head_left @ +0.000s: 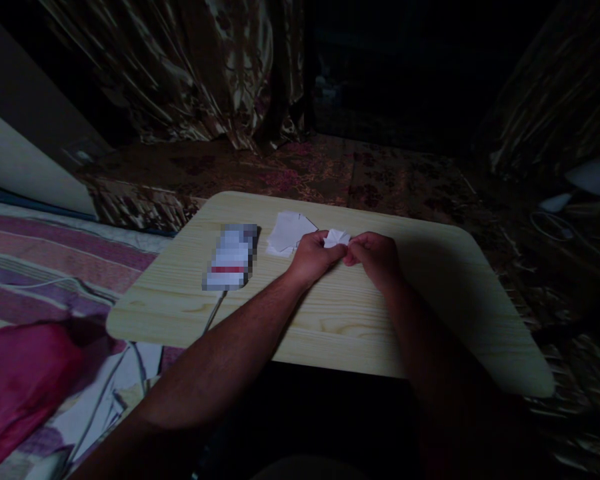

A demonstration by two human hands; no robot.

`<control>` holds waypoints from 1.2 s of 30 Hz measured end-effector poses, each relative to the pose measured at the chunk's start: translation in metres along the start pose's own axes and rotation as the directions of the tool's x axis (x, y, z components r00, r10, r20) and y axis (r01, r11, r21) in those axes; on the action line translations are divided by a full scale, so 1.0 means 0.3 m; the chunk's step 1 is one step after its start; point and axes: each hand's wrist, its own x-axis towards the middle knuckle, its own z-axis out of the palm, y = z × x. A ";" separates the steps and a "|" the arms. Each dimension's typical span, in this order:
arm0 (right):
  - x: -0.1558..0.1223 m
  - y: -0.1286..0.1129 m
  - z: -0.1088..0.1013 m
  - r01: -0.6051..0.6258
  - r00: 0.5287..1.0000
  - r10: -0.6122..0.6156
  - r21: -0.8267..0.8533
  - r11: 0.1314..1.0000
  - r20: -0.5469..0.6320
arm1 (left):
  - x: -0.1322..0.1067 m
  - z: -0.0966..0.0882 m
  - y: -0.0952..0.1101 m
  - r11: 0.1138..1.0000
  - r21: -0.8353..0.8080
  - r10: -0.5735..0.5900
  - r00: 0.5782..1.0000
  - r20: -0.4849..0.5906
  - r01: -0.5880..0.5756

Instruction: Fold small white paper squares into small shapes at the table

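A small piece of folded white paper (337, 237) is held between my two hands, over the far middle of a light wooden table (340, 327). My left hand (316, 256) pinches its left and near edge with thumb and fingers. At its right edge, my right hand (375, 255) is closed on it with the fingertips. Creases show on the paper's upper face; its lower part is hidden by my fingers. Just left of my left hand lies a loose pile of white paper sheets (289, 233) on the tabletop.
A phone (230, 257), its screen blurred out, lies on the table's left with a cable (214, 312) running off the near edge. A striped bed (55, 257) with a pink cloth (25, 380) is at left. Gold curtains (240, 73) hang behind a patterned ledge (300, 170).
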 end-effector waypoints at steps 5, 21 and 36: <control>0.001 0.002 0.000 -0.028 1.000 0.028 0.010 1.000 0.010 | -0.002 0.001 0.001 1.000 0.003 0.014 1.000 0.014 -0.014; -0.001 -0.001 -0.009 0.061 0.998 -0.060 -0.153 0.986 0.007 | 0.000 0.001 -0.002 0.999 -0.038 -0.007 1.000 0.012 0.007; 0.003 0.014 -0.008 0.086 0.996 -0.082 -0.158 0.984 0.030 | 0.002 0.001 -0.010 0.997 -0.067 -0.038 0.999 0.005 0.038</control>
